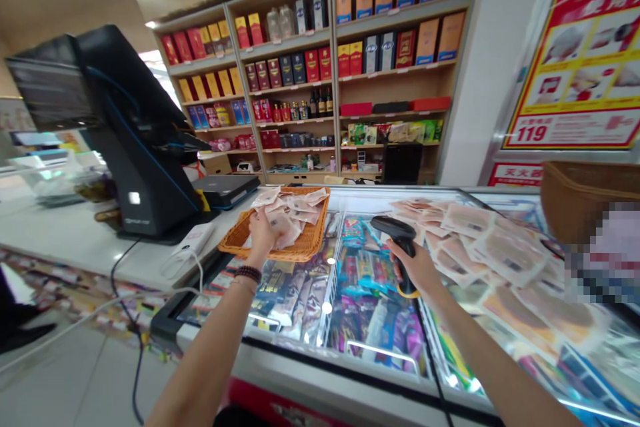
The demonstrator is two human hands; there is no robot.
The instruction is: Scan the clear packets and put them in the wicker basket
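Resting among the flat, clear-wrapped packets (306,205) in the wicker basket (313,245), the left hand (264,232) has its fingers partly curled; I cannot tell whether they pinch one. A beaded bracelet (249,272) circles that wrist. To the right of the basket, the right hand (419,270) has its fingers wrapped round the handle of a black barcode scanner (397,233), whose head is tilted up and points back toward the basket's side. Well to the basket's right, more packets (500,240) lie loosely overlapped on the glass top of a freezer (280,372), which also bears the basket; bagged goods show through the glass. Left of the basket stand a black checkout terminal (145,153) and, nearer it, a flat black box (227,190). Behind the basket rises a shelving unit (390,89) of boxes and bottles.
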